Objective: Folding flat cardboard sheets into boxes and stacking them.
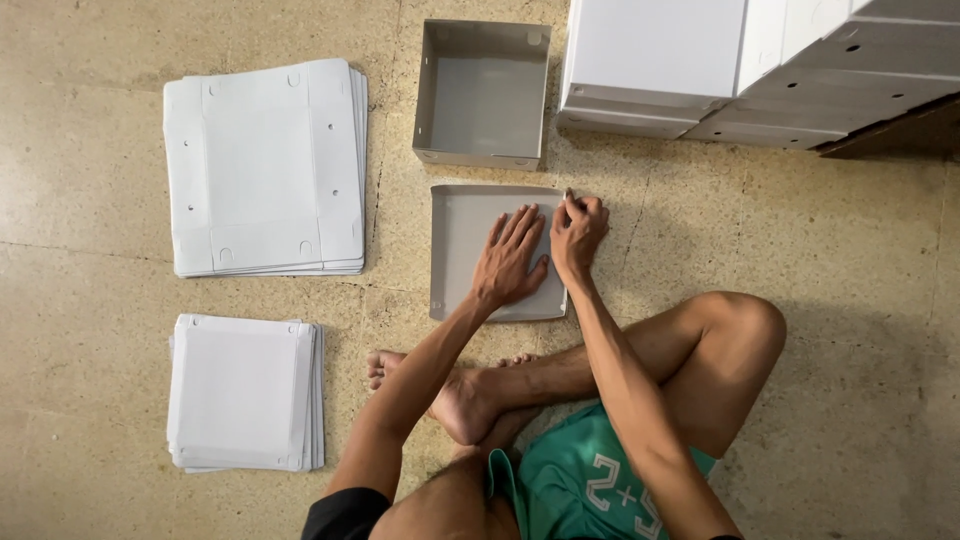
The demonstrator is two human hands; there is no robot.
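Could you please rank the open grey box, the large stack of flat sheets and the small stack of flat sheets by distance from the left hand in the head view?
From the left hand:
1. Open grey box, just above it.
2. Large stack of flat sheets, upper left.
3. Small stack of flat sheets, lower left.

Speckled floor under cardboard stacks

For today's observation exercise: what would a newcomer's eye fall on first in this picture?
First, both hands at the centre: the left hand pressed flat on a grey cardboard sheet, the right hand pinching its right edge. Next, the open grey box just above, and two stacks of flat white sheets on the left.
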